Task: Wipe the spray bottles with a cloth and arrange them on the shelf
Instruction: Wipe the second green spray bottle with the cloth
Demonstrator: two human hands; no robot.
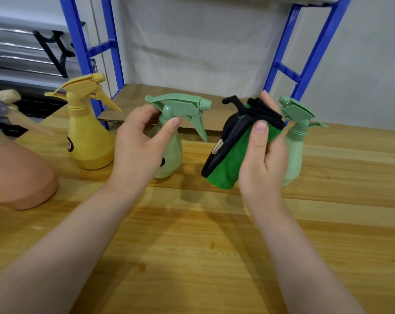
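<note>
Standing on pale wooden table: yellow, pink and two green spray bottles. Left hand curls round middle green bottle's neck; right hand pinches folded green cloth. Behind: blue shelf frame, cardboard-lined shelf, grey wall.

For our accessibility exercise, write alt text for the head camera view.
A person's left hand grips the neck of a green spray bottle on a wooden table, while the right hand holds a folded green cloth. Yellow, terracotta and another green bottle stand nearby.
</note>
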